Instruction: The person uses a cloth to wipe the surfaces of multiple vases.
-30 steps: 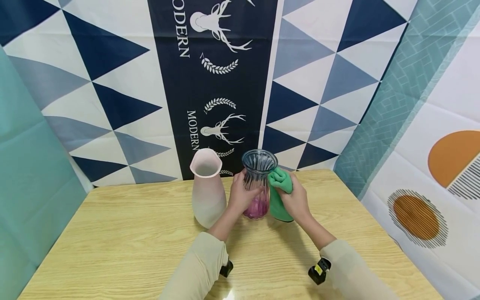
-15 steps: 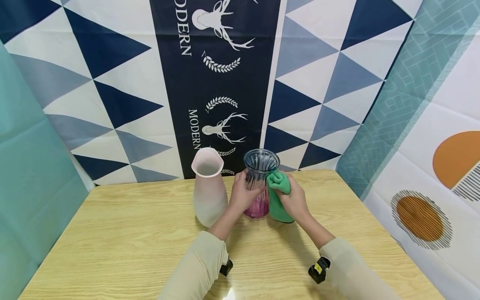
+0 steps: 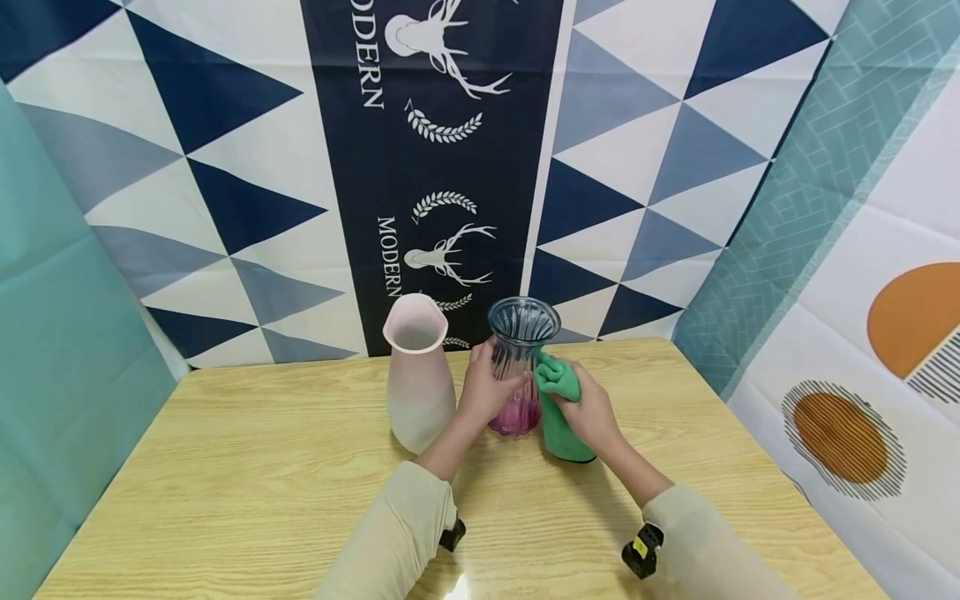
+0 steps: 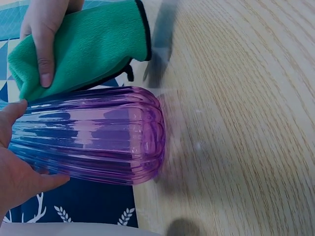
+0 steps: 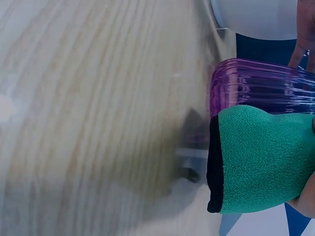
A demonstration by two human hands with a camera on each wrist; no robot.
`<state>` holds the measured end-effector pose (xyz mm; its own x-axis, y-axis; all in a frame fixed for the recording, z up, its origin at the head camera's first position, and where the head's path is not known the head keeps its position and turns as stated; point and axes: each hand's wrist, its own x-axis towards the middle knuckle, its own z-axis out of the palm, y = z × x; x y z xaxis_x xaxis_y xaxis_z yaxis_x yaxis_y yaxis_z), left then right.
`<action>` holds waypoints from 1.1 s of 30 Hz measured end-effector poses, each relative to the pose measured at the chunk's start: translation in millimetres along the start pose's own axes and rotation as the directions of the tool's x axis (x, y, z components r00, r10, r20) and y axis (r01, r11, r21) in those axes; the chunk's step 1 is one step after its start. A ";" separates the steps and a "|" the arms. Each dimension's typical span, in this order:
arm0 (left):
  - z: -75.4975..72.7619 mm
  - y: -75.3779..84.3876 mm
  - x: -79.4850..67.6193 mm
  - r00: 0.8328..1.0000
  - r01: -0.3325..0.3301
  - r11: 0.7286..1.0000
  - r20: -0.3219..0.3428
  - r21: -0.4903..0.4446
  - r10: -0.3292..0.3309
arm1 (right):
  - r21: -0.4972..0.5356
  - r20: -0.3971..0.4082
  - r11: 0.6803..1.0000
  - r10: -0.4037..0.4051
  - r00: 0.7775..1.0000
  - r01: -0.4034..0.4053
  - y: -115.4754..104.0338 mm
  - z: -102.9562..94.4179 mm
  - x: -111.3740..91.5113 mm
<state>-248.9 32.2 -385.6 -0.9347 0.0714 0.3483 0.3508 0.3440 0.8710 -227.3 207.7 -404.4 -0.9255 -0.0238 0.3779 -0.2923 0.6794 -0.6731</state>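
Observation:
A ribbed glass vase (image 3: 517,408), smoky blue at the flared rim and pink at the base, stands upright near the back of the table. My left hand (image 3: 483,387) grips it around the middle from the left, thumb in front. On its other side my right hand (image 3: 592,408) holds a bunched green cloth (image 3: 564,433) with dark edging against the vase's neck. In the left wrist view the cloth (image 4: 98,44) hangs beside the glass, the thumb pressed on it. The right wrist view shows the cloth (image 5: 266,160) partly covering the vase (image 5: 246,83).
A tall pale pink-and-white vase (image 3: 420,392) stands upright just left of the glass vase, close to my left forearm. The wooden table (image 3: 247,483) ends at a patterned wall sheet (image 3: 442,167) behind the vases. More hanging sheets border both sides.
My right hand and the cloth have shifted slightly down and to the right along the vase's side. My left hand keeps its grip, and the glass vase stays in place.

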 end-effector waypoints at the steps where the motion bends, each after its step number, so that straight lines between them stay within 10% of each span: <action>1: 0.1 0.0 -0.1 1.000 -0.001 1.000 0.000 -0.001 0.001 | -0.004 0.000 1.000 -0.004 1.000 0.004 1.6 0.9 -0.8; 26: 10.3 3.6 -1.4 0.996 0.065 0.998 -0.062 -0.001 -0.065 | -0.275 0.172 0.961 0.020 0.985 0.029 18.2 2.0 -14.7; 33: 10.1 2.4 -0.3 0.996 0.051 0.998 -0.075 0.036 -0.048 | -0.190 0.110 0.982 0.008 0.994 0.013 17.1 -5.7 -12.3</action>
<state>-248.3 42.5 -387.1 -0.9436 -0.0153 0.3309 0.3005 0.3807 0.8745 -219.6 223.8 -417.0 -0.9488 -0.0986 0.3001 -0.2529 0.8061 -0.5350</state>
